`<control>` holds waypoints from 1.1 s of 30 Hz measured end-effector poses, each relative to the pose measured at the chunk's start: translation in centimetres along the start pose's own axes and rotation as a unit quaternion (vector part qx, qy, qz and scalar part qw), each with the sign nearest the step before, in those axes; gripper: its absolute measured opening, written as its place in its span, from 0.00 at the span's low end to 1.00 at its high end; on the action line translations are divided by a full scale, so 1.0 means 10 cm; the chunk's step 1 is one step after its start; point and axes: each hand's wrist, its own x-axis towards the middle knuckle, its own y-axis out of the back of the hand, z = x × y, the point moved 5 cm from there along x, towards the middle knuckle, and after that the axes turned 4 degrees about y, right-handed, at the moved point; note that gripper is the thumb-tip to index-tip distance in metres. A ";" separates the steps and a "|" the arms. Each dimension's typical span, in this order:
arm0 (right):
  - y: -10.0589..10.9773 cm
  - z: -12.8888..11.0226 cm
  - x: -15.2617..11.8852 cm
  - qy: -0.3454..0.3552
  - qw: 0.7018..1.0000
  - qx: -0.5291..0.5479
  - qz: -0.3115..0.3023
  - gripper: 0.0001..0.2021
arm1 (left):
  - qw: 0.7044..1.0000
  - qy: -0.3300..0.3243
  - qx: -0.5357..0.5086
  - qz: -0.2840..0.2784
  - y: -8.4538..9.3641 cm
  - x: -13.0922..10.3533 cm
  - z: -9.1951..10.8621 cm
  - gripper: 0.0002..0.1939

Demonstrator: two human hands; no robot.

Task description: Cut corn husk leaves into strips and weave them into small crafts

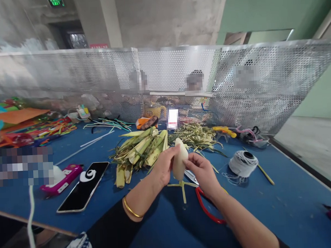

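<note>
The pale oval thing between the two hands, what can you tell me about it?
The smooth, cream-white, elongated oval piece looks like plant husk, though its material is uncertain. It is held roughly upright over the blue tabletop, the left hand gripping one side, the right hand touching the other. Thin pale-green strips spread at its lower end.

From the scissors (200, 199), the phone (82, 189) lies at nine o'clock, husks (141, 148) at ten — spool (242, 166) at two. Behind them, at twelve, stands the partition (176, 67).
</note>
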 end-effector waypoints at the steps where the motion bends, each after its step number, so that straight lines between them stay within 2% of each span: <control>1: 0.02 0.00 -0.01 0.000 1.000 -0.006 -0.012 0.15 | 1.000 -0.003 0.008 0.006 0.02 0.01 0.02 0.17; 4: 0.08 0.01 0.00 -0.017 0.999 -0.016 -0.037 0.15 | 0.997 -0.040 0.057 0.026 0.09 0.03 0.10 0.13; 7: 0.15 0.02 0.01 -0.041 0.999 -0.015 -0.014 0.17 | 0.994 -0.064 0.085 0.036 0.12 0.03 0.15 0.10; 10: 0.13 0.05 0.00 -0.056 0.998 -0.016 -0.010 0.20 | 0.990 -0.087 0.108 0.040 0.11 -0.01 0.19 0.10; 13: 0.08 0.03 -0.03 -0.030 0.995 -0.099 0.001 0.22 | 0.982 -0.116 0.145 0.046 0.08 -0.06 0.22 0.09; 15: 0.08 -0.03 -0.07 0.002 0.975 -0.219 0.035 0.23 | 0.978 -0.120 0.162 0.048 0.05 -0.08 0.20 0.07; 17: 0.08 -0.10 -0.11 0.032 0.939 -0.336 0.057 0.22 | 0.977 -0.119 0.170 0.055 0.02 -0.09 0.17 0.05; 20: 0.06 -0.17 -0.15 0.060 0.895 -0.441 0.044 0.16 | 0.974 -0.119 0.181 0.066 0.00 -0.10 0.14 0.05; 25: 0.06 -0.18 -0.17 0.085 0.850 -0.519 0.024 0.15 | 0.971 -0.107 0.203 0.072 0.00 -0.10 0.12 0.06; 33: 0.05 -0.17 -0.19 0.165 0.815 -0.555 0.027 0.16 | 0.970 -0.115 0.203 0.067 0.01 -0.06 0.02 0.13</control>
